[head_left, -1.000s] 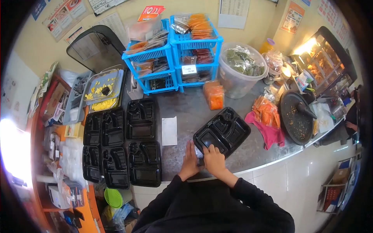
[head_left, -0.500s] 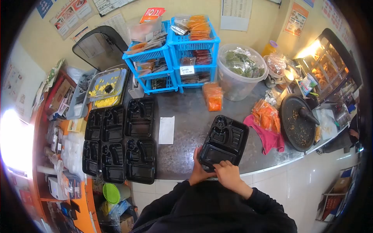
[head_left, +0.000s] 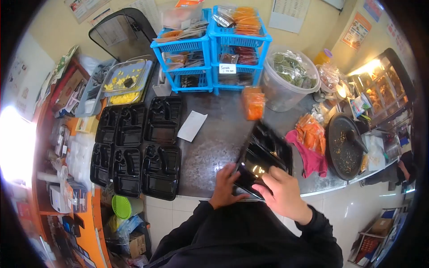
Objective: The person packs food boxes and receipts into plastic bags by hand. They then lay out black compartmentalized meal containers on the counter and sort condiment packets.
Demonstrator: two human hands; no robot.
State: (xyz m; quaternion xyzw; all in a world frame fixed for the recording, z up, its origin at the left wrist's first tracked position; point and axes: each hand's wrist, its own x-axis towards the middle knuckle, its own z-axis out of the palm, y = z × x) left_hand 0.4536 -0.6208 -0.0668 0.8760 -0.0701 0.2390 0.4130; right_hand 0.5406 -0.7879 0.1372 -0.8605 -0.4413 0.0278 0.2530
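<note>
A black compartment tray (head_left: 268, 149) is tilted and smeared by motion over the counter's front edge; whether it is one tray or several nested ones I cannot tell. My right hand (head_left: 283, 192) is closed on its near edge, thumb and fingers pinching. At the tray's lower left corner is my left hand (head_left: 227, 187), its fingers apart and thumb stretched out, close against the side. To the left, several more black compartment trays (head_left: 161, 172) lie in two rows, their compartments facing up. A white paper slip (head_left: 193, 126) rests between them and my hands.
Blue stacked baskets (head_left: 187, 44) with packets stand at the back. Beside them are orange packets (head_left: 254, 105) and a bucket of bagged leaves (head_left: 290, 73). On the right are a pink cloth (head_left: 308, 154) and a stone mortar (head_left: 342, 154). Yellow food fills a container (head_left: 127, 76).
The tray at my hands has tilted, and my right hand has shifted right along its edge. My left hand has spread its fingers. The paper slip has turned. The view has shifted.
</note>
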